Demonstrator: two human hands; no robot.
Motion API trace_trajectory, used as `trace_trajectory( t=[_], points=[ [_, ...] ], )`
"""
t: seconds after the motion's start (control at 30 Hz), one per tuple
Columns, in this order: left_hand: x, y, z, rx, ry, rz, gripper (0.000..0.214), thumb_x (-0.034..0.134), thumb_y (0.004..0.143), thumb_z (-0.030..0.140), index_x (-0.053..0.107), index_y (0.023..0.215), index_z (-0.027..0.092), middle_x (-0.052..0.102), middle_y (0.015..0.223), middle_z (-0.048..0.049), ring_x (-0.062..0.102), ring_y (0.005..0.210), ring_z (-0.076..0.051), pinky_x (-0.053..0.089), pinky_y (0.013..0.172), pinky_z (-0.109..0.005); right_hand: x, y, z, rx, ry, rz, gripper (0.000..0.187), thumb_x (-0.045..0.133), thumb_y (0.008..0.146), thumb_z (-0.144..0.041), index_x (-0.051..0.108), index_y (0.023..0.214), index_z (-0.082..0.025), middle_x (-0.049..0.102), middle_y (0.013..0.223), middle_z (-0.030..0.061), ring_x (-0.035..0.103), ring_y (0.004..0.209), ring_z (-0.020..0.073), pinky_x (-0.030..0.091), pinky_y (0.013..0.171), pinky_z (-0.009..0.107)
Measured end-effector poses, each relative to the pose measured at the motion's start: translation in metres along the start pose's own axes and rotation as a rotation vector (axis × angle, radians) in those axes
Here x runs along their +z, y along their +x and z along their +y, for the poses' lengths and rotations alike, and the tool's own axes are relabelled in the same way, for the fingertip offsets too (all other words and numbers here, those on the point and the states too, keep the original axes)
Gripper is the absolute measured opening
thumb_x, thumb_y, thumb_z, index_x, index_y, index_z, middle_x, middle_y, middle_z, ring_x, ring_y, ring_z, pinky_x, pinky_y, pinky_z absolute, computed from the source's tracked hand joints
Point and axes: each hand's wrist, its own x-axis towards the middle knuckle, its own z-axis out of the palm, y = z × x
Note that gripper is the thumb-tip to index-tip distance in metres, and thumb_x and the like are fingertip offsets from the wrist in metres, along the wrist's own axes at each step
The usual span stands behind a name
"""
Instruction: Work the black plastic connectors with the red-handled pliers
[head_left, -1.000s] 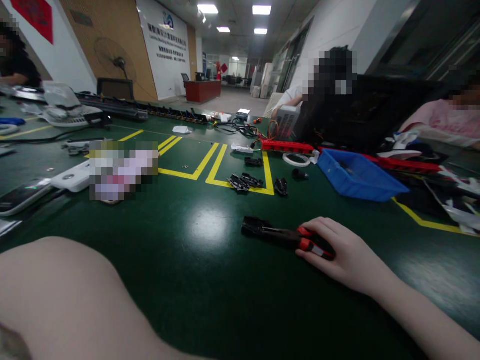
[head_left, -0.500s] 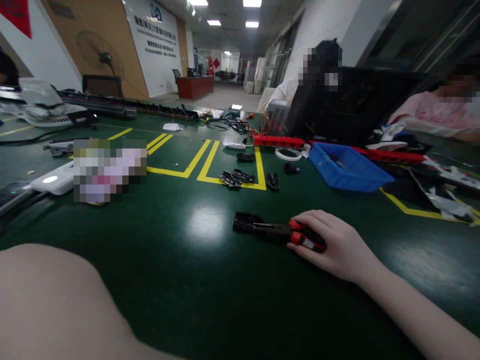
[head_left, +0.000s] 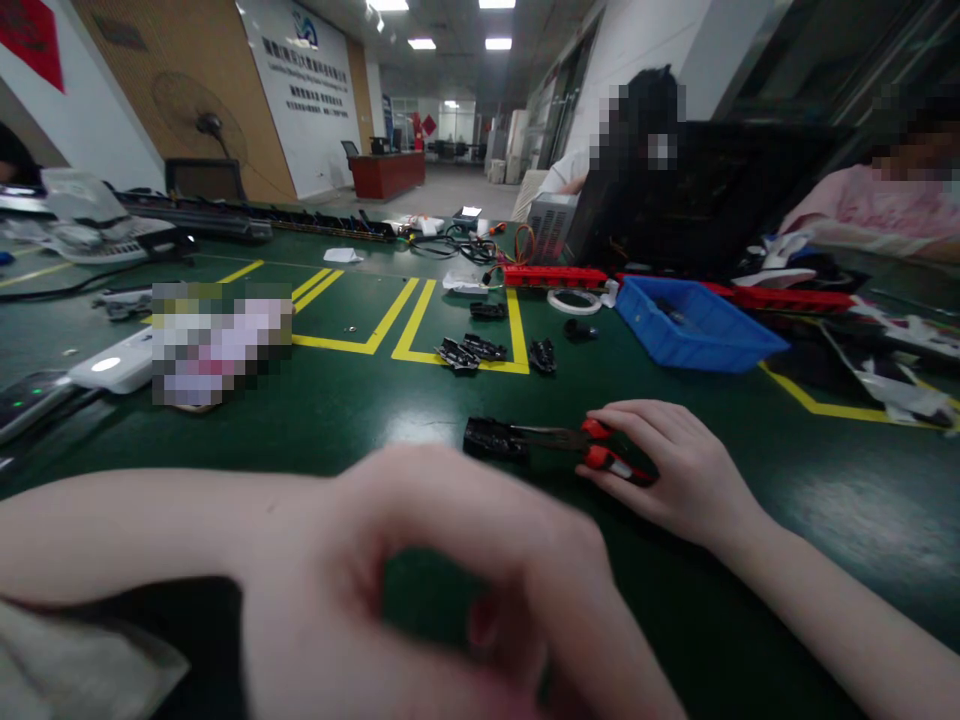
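Pliers (head_left: 559,438) with red handles lie low on the green worktop (head_left: 337,420), right of centre in the frame. Your right hand (head_left: 679,470) is wrapped over the handles, and the tool's nose is set against a small black part (head_left: 491,438). Your left hand (head_left: 450,570) fills the lower foreground, fingers curled and badly blurred; whether it carries anything cannot be told.

The likeliest trouble is a pinch. That left hand is near the nose of the pliers, and a squeeze made while its fingers are close could catch them. The black part looks loose on a smooth, shiny surface, so a sideways push from the tool could send it skidding out of the bite. The left hand also blocks much of your own view of the lower frame.

Farther up, more black parts (head_left: 480,352) sit on the yellow tape lines (head_left: 420,320), with a blue bin (head_left: 694,325) to their right.

The white wall sign (head_left: 307,75) at upper left carries a blue logo and rows of dark characters, too small to read. The red hanging (head_left: 30,35) in the top left corner shows no legible writing. No brand can be made out on the pliers.
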Motion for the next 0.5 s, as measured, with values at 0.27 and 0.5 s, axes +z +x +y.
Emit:
trace_trajectory(
  t=[0.27,0.5],
  points=[
    [-0.01,0.02,-0.099,-0.059,0.185,0.191,0.013,0.05,0.087,0.013,0.062,0.093,0.015,0.061,0.094,-0.0057,0.059,0.09,-0.018,0.05,0.081,-0.033,0.004,0.0,0.004,-0.056,-0.172,-0.019,0.04,0.056,0.092,-0.039,0.052,0.124,-0.014,0.063,0.117,0.0158,0.058,0.113,0.0313,0.041,0.103,0.052],
    [-0.002,0.017,-0.113,-0.1,0.264,-0.037,0.025,0.067,0.085,0.025,0.06,0.107,0.015,0.058,0.115,-0.0101,0.056,0.108,-0.023,0.047,0.097,-0.04,0.006,0.002,0.002,-0.064,-0.134,-0.069,0.039,0.053,0.094,-0.041,0.051,0.125,-0.016,0.064,0.119,0.014,0.057,0.116,0.0307,0.04,0.104,0.053]
  ],
)
